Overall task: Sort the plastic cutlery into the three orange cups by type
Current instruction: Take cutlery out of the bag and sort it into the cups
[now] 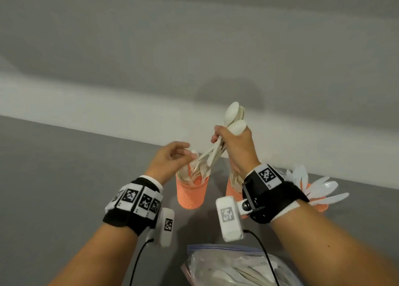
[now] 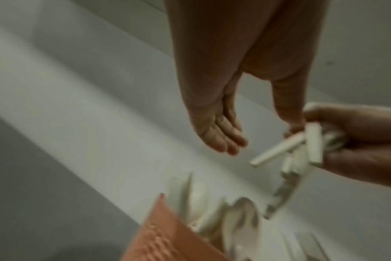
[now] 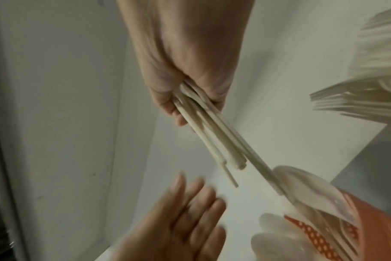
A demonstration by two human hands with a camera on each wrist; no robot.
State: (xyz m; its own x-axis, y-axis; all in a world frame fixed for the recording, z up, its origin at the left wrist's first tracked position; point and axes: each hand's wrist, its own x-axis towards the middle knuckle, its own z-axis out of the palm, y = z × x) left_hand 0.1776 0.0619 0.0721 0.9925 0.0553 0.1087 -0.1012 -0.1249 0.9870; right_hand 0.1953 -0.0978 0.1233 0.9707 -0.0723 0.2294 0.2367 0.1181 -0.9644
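Note:
My right hand [image 1: 222, 136] grips a bundle of cream plastic spoons [image 1: 232, 115], bowls up. Their handles [image 3: 212, 134] slant down toward the leftmost orange cup [image 1: 190, 196], which holds several spoons. My left hand [image 1: 183, 151] hovers just above that cup's rim with its fingers relaxed and nothing in them; its thumb is close to the handle ends [image 2: 279, 150]. The middle orange cup [image 1: 232, 189] is largely hidden behind my right wrist. White cutlery fans out of the right orange cup [image 1: 322, 206].
A clear zip bag [image 1: 233, 266] with more white cutlery lies on the grey table [image 1: 64, 177] near my forearms. A pale wall [image 1: 129, 117] rises right behind the cups. Cables trail from both wrist cameras.

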